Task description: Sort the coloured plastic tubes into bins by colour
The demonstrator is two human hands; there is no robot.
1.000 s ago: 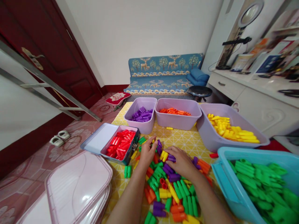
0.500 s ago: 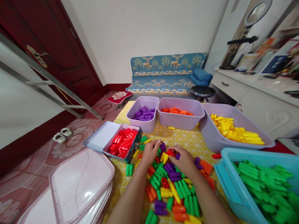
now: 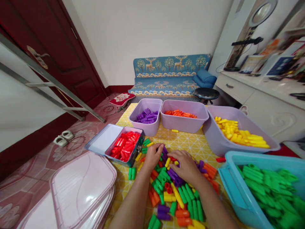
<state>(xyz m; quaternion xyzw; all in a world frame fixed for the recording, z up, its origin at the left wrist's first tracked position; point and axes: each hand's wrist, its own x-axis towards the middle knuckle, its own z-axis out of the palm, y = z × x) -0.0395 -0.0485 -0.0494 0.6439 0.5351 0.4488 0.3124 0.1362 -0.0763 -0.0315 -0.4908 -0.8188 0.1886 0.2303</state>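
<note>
- left hand (image 3: 152,156) and right hand (image 3: 186,165) curled; can't tell if either grip holds anything
- multicoloured plastic tubes (image 3: 164,175) lie heaped around them on the yellow-patterned bench (image 3: 190,140)
- light pinches suit loose pieces

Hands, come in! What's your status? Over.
Left hand at pile, beside purple pieces. Right hand at pile, beside yellow pieces. Pile loose, mixed colours. Nothing seen blocking either hand.
</note>
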